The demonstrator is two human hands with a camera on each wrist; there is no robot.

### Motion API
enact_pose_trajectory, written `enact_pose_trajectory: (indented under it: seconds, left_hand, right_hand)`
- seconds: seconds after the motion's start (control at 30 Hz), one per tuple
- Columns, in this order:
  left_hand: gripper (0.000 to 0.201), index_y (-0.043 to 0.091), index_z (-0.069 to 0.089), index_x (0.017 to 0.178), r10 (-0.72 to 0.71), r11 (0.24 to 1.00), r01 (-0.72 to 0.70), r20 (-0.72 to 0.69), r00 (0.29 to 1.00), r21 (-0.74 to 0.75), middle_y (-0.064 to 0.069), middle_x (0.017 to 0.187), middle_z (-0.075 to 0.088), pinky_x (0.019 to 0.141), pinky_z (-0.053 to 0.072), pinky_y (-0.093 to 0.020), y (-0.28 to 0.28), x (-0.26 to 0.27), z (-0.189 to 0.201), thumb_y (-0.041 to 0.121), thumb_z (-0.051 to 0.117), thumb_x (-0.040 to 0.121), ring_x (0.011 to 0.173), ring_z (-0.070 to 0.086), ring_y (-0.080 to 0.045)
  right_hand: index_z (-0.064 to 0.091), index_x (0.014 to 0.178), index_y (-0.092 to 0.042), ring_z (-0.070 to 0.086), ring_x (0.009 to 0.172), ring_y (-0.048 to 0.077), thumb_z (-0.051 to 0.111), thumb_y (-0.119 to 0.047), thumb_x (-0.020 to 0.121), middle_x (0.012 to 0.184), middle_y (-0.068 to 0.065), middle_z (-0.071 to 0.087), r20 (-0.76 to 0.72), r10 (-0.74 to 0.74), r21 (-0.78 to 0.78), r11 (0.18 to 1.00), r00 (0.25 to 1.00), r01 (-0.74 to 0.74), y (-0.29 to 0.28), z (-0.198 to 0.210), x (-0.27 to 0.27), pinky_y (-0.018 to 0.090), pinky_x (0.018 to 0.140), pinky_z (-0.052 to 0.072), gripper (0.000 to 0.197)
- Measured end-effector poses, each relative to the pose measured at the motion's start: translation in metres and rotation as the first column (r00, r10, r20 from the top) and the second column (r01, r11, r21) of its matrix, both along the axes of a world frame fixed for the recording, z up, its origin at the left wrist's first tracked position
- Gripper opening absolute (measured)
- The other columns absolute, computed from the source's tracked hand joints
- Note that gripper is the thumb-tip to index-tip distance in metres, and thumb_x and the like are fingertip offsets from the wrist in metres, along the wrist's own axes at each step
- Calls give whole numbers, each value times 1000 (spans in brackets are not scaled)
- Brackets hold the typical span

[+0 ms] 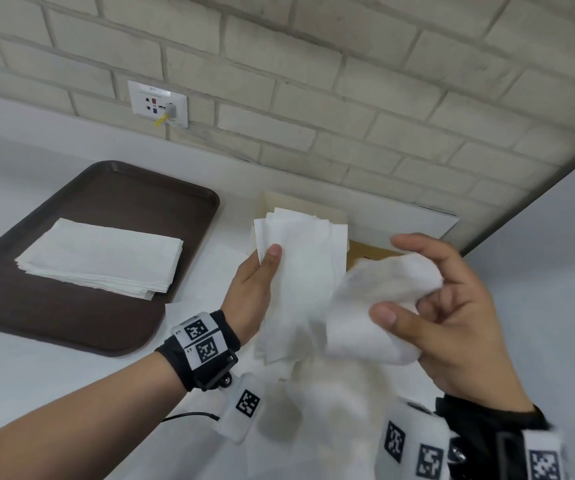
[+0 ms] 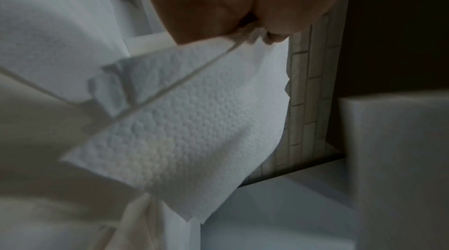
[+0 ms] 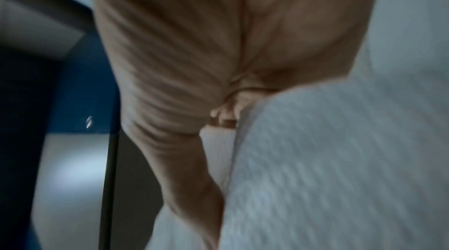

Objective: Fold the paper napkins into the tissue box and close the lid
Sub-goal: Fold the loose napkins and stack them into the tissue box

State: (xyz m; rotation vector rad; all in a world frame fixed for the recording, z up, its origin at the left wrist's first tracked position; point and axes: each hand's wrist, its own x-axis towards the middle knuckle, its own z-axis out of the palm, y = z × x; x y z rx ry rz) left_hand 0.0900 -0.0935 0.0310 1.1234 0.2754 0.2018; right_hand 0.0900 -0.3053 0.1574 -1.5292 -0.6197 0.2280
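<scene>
My left hand (image 1: 261,282) holds a small folded bunch of white paper napkins (image 1: 299,265) upright, thumb pressed on its front; the embossed sheet (image 2: 189,123) fills the left wrist view. My right hand (image 1: 428,299) pinches a loose, blurred napkin (image 1: 372,306) between thumb and fingers, just right of the bunch; the same napkin (image 3: 340,158) covers the right wrist view. Behind the bunch stands the open tissue box (image 1: 313,206), its brown inside (image 1: 369,252) partly showing and its white lid (image 1: 417,220) flapped back toward the wall. A napkin stack (image 1: 102,258) lies on a brown tray (image 1: 36,306).
The tray sits on the white counter (image 1: 54,393) at the left. More loose napkin sheets (image 1: 313,410) lie below my hands. A brick wall (image 1: 313,98) with a socket plate (image 1: 157,102) runs close behind the box. A cable (image 1: 189,415) trails from my left wrist.
</scene>
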Motion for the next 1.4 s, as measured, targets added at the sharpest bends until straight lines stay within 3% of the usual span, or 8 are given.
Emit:
enact_pose_trajectory:
  seconds: [0.1,0.23,0.43,0.77,0.83,0.93,1.13,1.4]
  left_hand:
    - [39,20,65,132,-7,1000,7,8,1000,16,-3,125,75,108,50,-56,-3,-1,3,42,43,110,117,71,-26]
    - [38,20,67,130,-34,998,33,28,999,50,-5,123,76,107,51,-54,-6,-4,6,41,42,111,116,72,-27]
    - [43,17,64,131,-75,997,75,41,996,-9,-7,126,74,102,55,-47,-5,-8,7,46,44,108,116,72,-25]
    - [33,21,64,130,-193,963,179,54,980,201,-1,122,76,102,56,-53,1,-8,-6,27,68,98,113,73,-22]
    - [34,15,64,132,-127,986,117,77,989,120,-5,124,75,103,55,-56,3,-6,-6,26,68,99,114,72,-27]
    - [44,12,63,131,2,1000,-1,71,997,-16,-8,123,75,102,54,-58,7,-1,-3,32,69,93,114,72,-31]
    - [25,13,72,122,-93,960,63,100,991,272,-1,113,79,98,59,-50,5,3,4,25,68,100,106,75,-20]
    - [34,18,72,123,-263,886,157,193,945,437,6,117,77,98,57,-34,-73,38,24,37,72,95,110,72,-8]
  right_hand:
    - [64,123,-19,75,80,22,82,3,64,90,9,78,-131,-8,-15,1000,991,6,14,-19,16,37,74,62,65]
    - [71,112,-11,75,101,29,87,-2,73,106,8,79,-144,-261,-77,965,955,252,44,-54,34,56,95,57,44]
    - [75,108,-23,75,96,11,94,-20,71,103,-7,79,-97,-430,-155,897,897,413,66,-80,38,40,88,61,42]
    - [15,160,-35,47,115,-18,53,-71,81,133,-34,41,-62,-303,-375,890,951,259,70,-84,45,15,98,40,95]
    - [19,159,-38,55,109,-20,61,-66,84,120,-50,52,-114,-272,-351,911,956,217,61,-89,43,28,104,46,90]
    - [45,146,-37,64,118,-1,63,-45,98,128,-25,66,-160,-167,-358,928,973,101,51,-103,36,40,107,50,52]
    - [42,135,-52,59,117,-10,55,-21,105,123,-37,62,15,-174,-359,918,985,168,42,-113,22,9,91,48,45]
    - [35,143,-30,56,111,-19,55,-6,103,112,-49,58,144,-558,-72,818,818,571,2,-100,21,1,87,40,50]
